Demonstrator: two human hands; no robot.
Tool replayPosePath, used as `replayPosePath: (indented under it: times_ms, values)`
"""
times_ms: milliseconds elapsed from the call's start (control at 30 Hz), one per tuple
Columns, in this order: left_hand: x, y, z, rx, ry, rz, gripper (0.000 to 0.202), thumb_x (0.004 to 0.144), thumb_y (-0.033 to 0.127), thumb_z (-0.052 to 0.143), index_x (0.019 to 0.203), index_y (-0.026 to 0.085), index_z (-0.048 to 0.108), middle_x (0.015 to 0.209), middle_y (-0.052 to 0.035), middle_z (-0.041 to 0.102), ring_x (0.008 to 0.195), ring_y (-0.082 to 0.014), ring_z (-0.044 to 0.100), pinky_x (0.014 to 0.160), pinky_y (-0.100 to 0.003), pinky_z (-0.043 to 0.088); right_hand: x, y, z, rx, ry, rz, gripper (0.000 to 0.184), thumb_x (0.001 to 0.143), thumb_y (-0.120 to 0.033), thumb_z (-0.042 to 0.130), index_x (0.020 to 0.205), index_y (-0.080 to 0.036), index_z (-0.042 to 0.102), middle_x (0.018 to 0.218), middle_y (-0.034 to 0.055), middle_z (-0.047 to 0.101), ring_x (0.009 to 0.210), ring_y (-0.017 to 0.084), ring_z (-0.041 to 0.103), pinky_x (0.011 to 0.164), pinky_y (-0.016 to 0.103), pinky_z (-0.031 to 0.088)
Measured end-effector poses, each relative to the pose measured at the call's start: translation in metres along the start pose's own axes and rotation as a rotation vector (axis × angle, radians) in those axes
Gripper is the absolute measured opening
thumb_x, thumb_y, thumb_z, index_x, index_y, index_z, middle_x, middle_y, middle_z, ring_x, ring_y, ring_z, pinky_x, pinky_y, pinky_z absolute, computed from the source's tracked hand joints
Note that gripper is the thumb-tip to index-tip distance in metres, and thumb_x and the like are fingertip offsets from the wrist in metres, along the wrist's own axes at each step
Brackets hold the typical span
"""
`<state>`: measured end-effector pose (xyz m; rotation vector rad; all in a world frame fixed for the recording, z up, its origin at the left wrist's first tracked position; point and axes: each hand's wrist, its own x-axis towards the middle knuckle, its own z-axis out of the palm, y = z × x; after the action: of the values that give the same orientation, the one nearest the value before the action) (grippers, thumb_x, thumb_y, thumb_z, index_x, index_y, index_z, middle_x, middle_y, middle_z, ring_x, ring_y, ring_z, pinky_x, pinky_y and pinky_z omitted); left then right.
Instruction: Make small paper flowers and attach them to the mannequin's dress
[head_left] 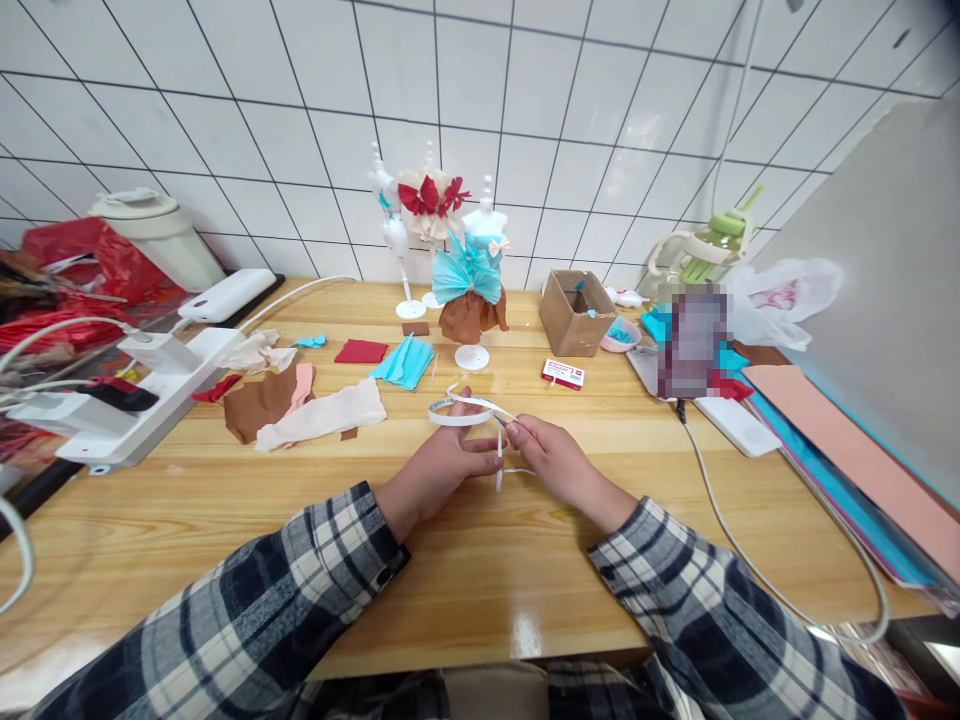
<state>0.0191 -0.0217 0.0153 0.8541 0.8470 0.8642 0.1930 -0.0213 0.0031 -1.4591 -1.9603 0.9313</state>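
Both hands meet over the middle of the wooden table [225, 520]. My left hand [442, 462] is closed on a narrow white ribbon [459, 410] that loops above its fingers. My right hand [559, 462] pinches the same ribbon at its right end, and a short tail hangs down between the two hands. Beyond them stands a small white mannequin [474, 290] dressed in turquoise and brown paper. Two more mannequins with red bows [429, 200] stand behind it by the tiled wall.
Paper scraps in brown, cream, red and turquoise [300, 400] lie at left centre. A white power strip [142, 390] with plugs sits at the left edge. A cardboard box [576, 312], a small red and white packet [563, 373], a blurred phone [694, 340], a cable [750, 560] and coloured sheets [847, 460] are on the right.
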Motion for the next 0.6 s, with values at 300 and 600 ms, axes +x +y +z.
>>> replayPosePath:
  times_ms: [300,600]
  values:
    - [0.010,0.018,-0.021,0.351,0.132,0.200,0.044,0.072,0.042,0.072,0.110,0.020,0.069,0.122,-0.0090,0.064,0.115,-0.0278,0.055,0.095,-0.039,0.044,0.000,0.003,-0.001,0.244,-0.039,0.031,0.044,0.095,-0.053,0.030,0.086,-0.020,0.056,0.057,-0.0051,0.042,0.057,0.012,0.043,0.057,0.023,0.035]
    - [0.008,0.016,-0.018,0.329,0.026,0.201,0.043,0.069,0.035,0.075,0.109,0.018,0.070,0.112,-0.0097,0.069,0.108,-0.0287,0.060,0.099,-0.041,0.041,-0.001,-0.003,0.002,0.181,-0.056,-0.036,0.042,0.096,-0.052,0.031,0.089,-0.019,0.057,0.073,-0.0013,0.055,0.068,0.012,0.050,0.066,0.024,0.039]
